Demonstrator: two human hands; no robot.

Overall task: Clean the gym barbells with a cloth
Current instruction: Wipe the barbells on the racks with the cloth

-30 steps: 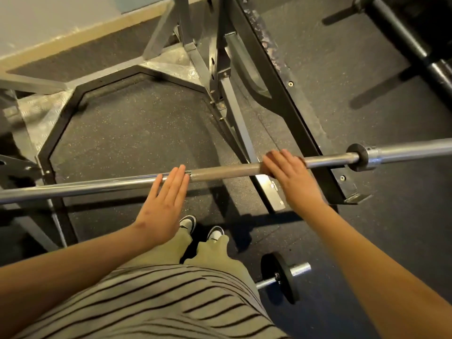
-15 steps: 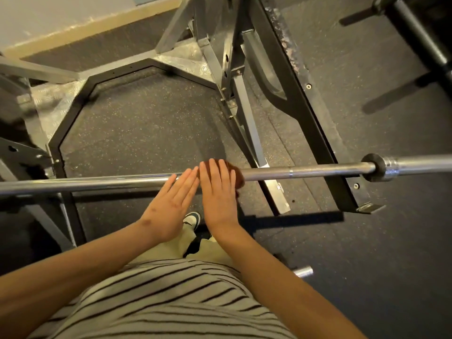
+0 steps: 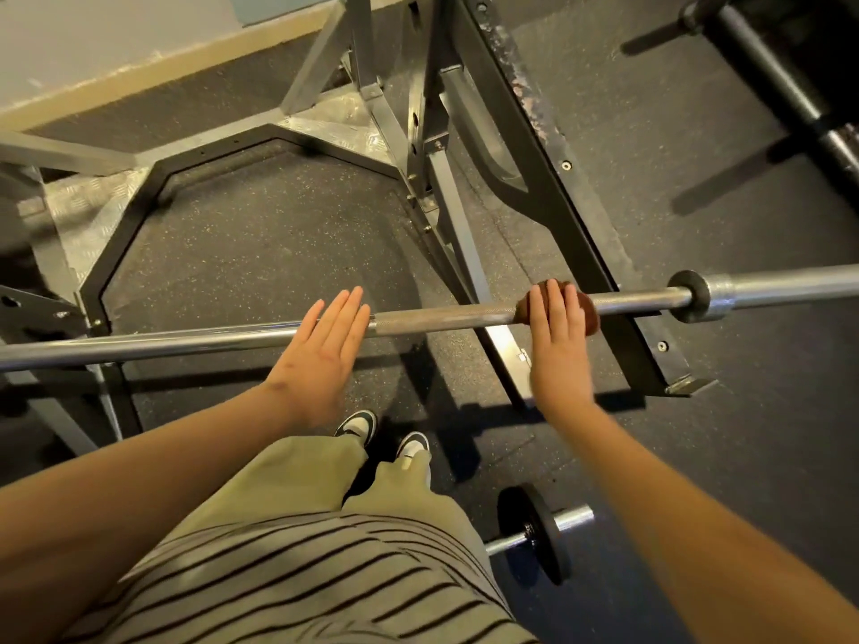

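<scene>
Left hand [image 3: 325, 350] flat on the barbell [image 3: 186, 347] steadies it; the right hand [image 3: 558, 346], fingers straight over the cloth [image 3: 589, 314] beneath them, should press firmly along the knurling [image 3: 441, 319] between the hands

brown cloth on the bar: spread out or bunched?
Bunched. The brown cloth shows only as a small wad on the barbell, poking out both sides of the right hand pressing it with straight fingers.
</scene>
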